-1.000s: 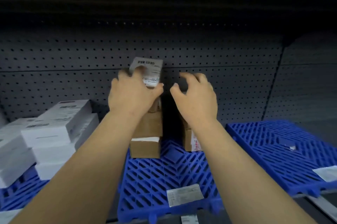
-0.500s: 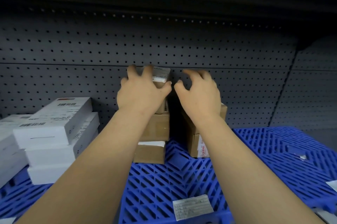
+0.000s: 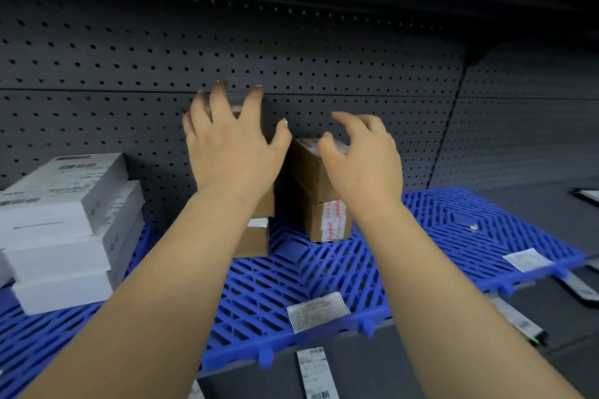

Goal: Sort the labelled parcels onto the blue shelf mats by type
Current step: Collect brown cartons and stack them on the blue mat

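Two stacks of brown labelled parcels stand at the back of the middle blue mat (image 3: 291, 278). My left hand (image 3: 227, 152) lies with spread fingers over the top parcel of the left brown stack (image 3: 256, 238), pressing it toward the back panel; that parcel is almost wholly hidden. My right hand (image 3: 363, 168) hovers with loosely curled fingers at the top of the right brown stack (image 3: 311, 174) and holds nothing. White labelled boxes (image 3: 64, 220) are stacked on the left blue mat (image 3: 29, 337).
A dark perforated back panel (image 3: 356, 74) closes the shelf, with another shelf overhead. Paper labels (image 3: 317, 311) lie on the mats' front parts. Price tags (image 3: 312, 372) hang on the shelf edge. The right part of the blue matting (image 3: 486, 230) holds only a label.
The top parcel went from tilted in my left hand to sitting on the left stack. My left fingers spread out over it. My right hand drifted right, above the right stack.
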Motion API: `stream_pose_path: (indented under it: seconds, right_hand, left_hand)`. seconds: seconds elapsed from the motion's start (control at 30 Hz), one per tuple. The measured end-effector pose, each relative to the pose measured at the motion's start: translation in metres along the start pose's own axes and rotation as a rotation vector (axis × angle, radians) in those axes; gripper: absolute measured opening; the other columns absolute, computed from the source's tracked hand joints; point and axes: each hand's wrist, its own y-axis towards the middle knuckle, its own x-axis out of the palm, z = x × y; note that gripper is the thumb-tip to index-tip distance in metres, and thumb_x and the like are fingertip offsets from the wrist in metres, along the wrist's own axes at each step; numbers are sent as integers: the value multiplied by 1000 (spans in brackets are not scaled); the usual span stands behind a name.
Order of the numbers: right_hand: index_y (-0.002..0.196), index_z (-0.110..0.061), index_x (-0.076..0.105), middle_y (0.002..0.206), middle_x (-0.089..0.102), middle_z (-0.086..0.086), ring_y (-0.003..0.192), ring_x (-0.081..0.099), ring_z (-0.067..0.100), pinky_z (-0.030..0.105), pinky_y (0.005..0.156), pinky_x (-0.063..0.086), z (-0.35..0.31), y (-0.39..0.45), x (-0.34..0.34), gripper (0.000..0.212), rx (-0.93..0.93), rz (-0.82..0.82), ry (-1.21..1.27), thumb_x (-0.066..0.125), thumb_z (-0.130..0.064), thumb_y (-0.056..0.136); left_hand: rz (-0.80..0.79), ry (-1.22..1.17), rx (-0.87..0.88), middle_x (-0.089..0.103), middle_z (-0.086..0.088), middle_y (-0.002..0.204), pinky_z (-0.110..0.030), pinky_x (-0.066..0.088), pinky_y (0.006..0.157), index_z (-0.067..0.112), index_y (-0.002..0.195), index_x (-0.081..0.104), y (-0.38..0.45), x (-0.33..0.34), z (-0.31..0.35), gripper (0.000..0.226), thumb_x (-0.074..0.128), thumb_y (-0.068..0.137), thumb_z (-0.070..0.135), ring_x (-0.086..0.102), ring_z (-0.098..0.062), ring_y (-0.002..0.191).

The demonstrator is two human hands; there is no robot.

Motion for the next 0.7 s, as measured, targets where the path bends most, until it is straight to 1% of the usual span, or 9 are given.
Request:
stream_pose_path:
  seconds: [0.1,0.17,0.23,0.33,0.43,0.47,0.53,0.63,0.7]
  right_hand:
    - [133,-39,51,135,46,-9,116,48,16,43,95,45,5,-21,-15,44,38,7,67,45,-42,90]
    - [133,-39,52,135,46,-9,115,48,14,40,96,45,8,-37,-27,44,72,24,113,46,-41,89]
    - [132,-37,53,134,47,-10,116,46,8,30,95,41,11,-56,-38,42,113,39,169,48,-38,91]
    - [130,-35,56,130,48,-13,105,45,-1,18,84,34,16,-90,-55,38,179,34,272,49,-35,92]
    - [128,-36,57,123,48,-16,92,45,-9,6,70,30,26,-126,-68,36,208,-11,290,50,-37,93]
    - [128,-37,57,121,48,-17,88,45,-11,5,66,29,31,-138,-73,36,214,-30,287,50,-38,93]
    - [128,-36,57,122,47,-17,85,44,-14,6,67,29,41,-162,-83,36,234,-78,285,50,-39,93]
    - [128,-36,57,124,46,-17,81,39,-30,5,66,29,57,-198,-101,35,266,-168,303,51,-39,94]
    - [128,-35,57,123,46,-16,75,41,-30,5,63,30,69,-226,-115,34,274,-214,295,52,-38,94]
  left_hand:
    - [-11,-71,-11,33,-14,148,-50,23,111,29,141,41,-22,-12,7,55,39,91,53,27,-37,135]
    - [-30,-105,-23,37,-11,145,-48,29,106,29,140,43,-41,-20,14,55,40,91,52,32,-35,131]
    - [-32,-121,-35,43,-7,140,-46,33,100,28,138,46,-63,-28,21,53,41,91,51,37,-32,126]
    - [-32,-158,-103,47,-2,135,-44,34,98,27,135,49,-100,-43,32,50,45,90,49,40,-29,123]
    - [-41,-212,-158,48,1,132,-41,34,98,29,134,50,-142,-57,46,47,48,90,46,40,-27,122]
    - [-47,-230,-166,49,1,131,-40,34,97,29,133,51,-157,-62,51,46,48,90,45,41,-27,121]
    - [-79,-257,-201,50,2,130,-38,34,97,29,133,52,-186,-70,58,44,49,91,43,41,-25,120]
    - [-133,-274,-268,51,-1,128,-38,35,97,27,132,53,-228,-82,63,43,51,91,38,42,-27,118]
    - [-165,-269,-307,52,-1,129,-39,35,97,27,132,53,-262,-92,68,43,52,90,37,44,-27,118]
